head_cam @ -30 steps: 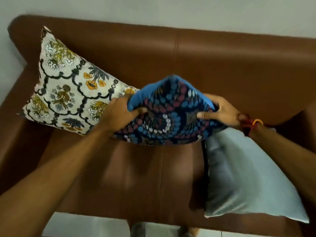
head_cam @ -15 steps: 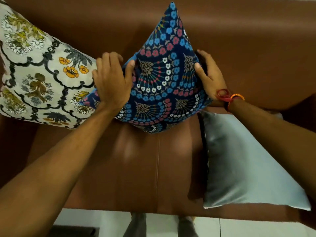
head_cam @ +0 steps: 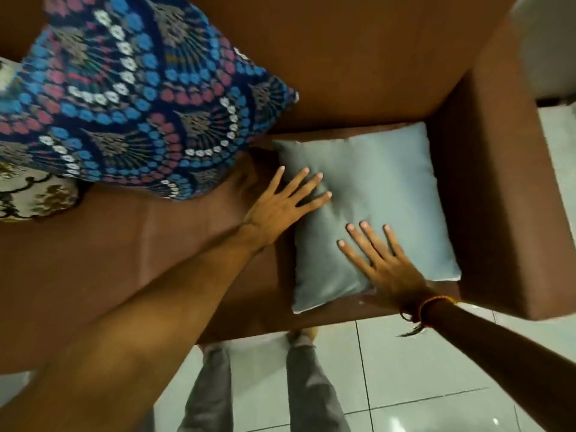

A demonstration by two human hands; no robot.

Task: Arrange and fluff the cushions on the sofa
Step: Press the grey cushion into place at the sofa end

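A plain light-blue cushion [head_cam: 374, 188] lies flat on the seat of the brown sofa [head_cam: 156, 251], against the right armrest. My left hand [head_cam: 283, 204] is spread open over its left edge, fingers on the fabric. My right hand [head_cam: 383, 266] is spread open over its near part. A dark blue patterned cushion [head_cam: 134, 98] leans against the sofa back at the upper left, free of both hands. A white floral cushion [head_cam: 34, 194] peeks out behind it at the far left.
The sofa's right armrest [head_cam: 492, 188] rises just beside the light-blue cushion. Pale floor tiles [head_cam: 405, 369] lie in front of the sofa, where my legs in grey trousers [head_cam: 212, 391] stand close to the seat edge.
Both hands let go of the blue patterned cushion, which now leans on the sofa back. They moved right and down onto the light-blue cushion. The view shifted right.
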